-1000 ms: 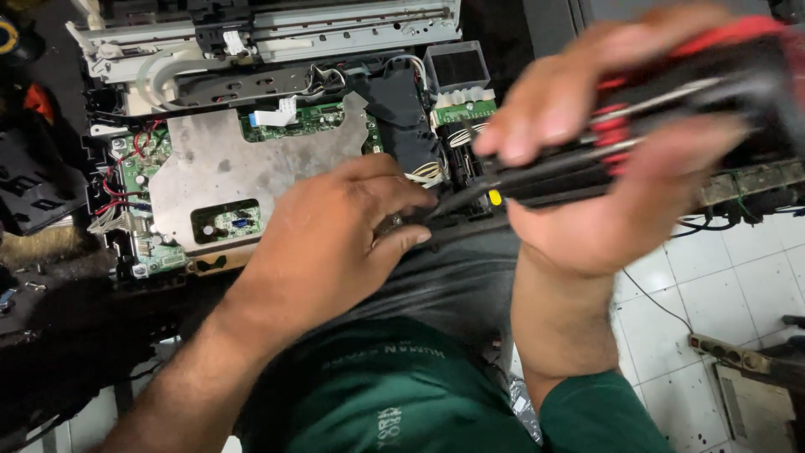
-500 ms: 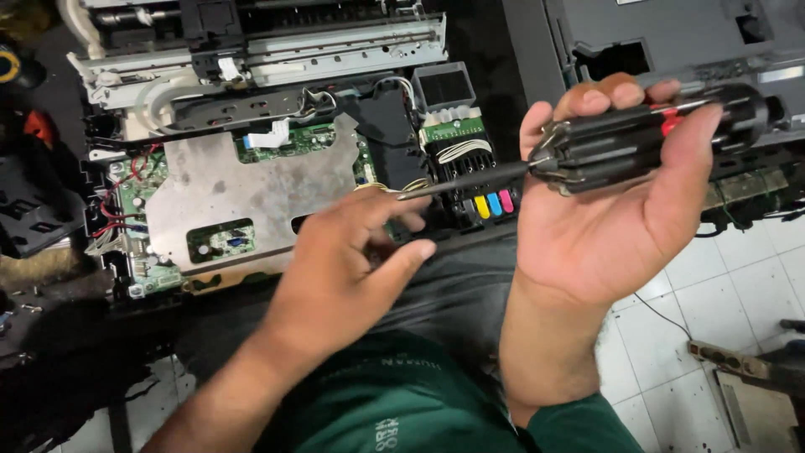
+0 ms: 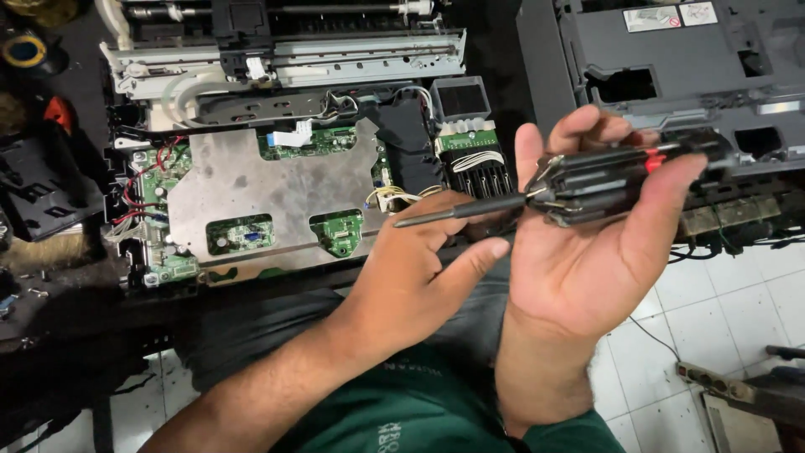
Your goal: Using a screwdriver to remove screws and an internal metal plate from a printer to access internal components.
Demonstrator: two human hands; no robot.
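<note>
My right hand (image 3: 587, 268) is raised palm up, its fingers curled over the black handle of a multi-bit screwdriver (image 3: 604, 180) with a red band. The metal shaft (image 3: 457, 211) points left, with its tip over the opened printer. My left hand (image 3: 411, 281) comes in from the lower left. Its fingers curl against the shaft near the handle, and the thumb lies just below it. Both hands hover above the front edge of the printer's grey metal plate (image 3: 251, 189).
The opened printer shows green circuit boards (image 3: 340, 231), red and white wires (image 3: 138, 189) and a white carriage frame (image 3: 285, 63). A black printer casing (image 3: 671, 67) lies at the upper right. There is white tiled floor (image 3: 713, 310) on the right, a tape roll (image 3: 25, 50) at the upper left, and dark parts on the left.
My right hand has drawn back from the camera and turned its palm up, showing the whole screwdriver. My left hand has stayed on the shaft. The view has shifted and shows more of the printer.
</note>
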